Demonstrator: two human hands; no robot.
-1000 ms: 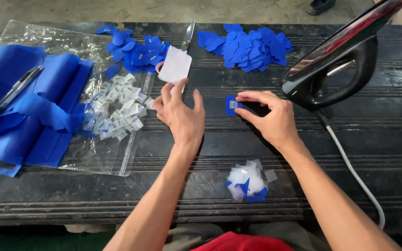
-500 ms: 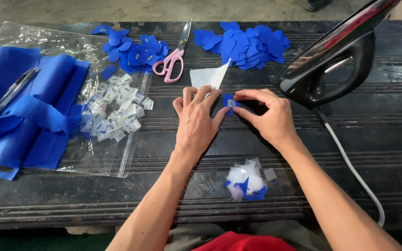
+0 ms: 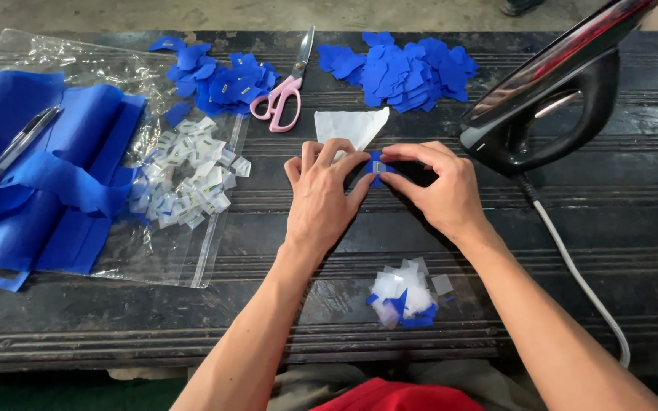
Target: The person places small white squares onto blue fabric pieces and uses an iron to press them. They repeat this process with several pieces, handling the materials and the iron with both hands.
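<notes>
Left hand [image 3: 321, 199] had swung in from nine o'clock, dropped the white paper [image 3: 349, 125] at twelve, and joined right hand [image 3: 436, 186] pinching the blue patch [image 3: 375, 168]

both hands lie knuckles up, left hand [image 3: 321, 199] and right hand [image 3: 437, 190] with fingertips meeting.

Iron [image 3: 550, 99] blocks right (close), bare table [image 3: 116, 320] near front
</notes>
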